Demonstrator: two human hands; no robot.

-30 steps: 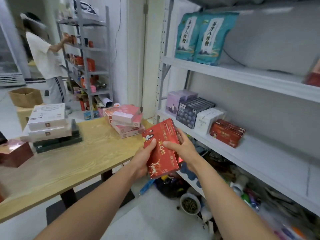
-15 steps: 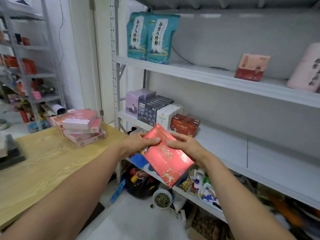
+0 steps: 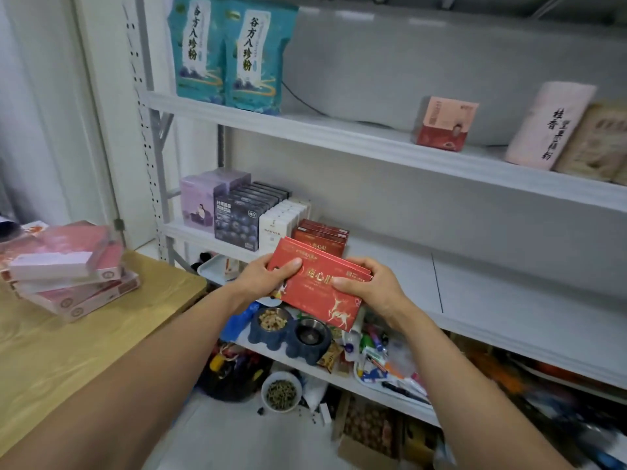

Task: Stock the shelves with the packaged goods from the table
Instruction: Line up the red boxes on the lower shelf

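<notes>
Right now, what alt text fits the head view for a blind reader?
The left hand and right hand hold red boxes before the middle shelf, near matching boxes. Pink boxes lie stacked on the wooden table.

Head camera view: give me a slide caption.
Left hand and right hand hold red boxes near the matching red stack on the shelf.

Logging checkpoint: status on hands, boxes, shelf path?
Left hand and right hand both grip the red boxes. Boxes in front of middle shelf, not yet on it. Nothing blocking; matching red stack just behind.
</notes>
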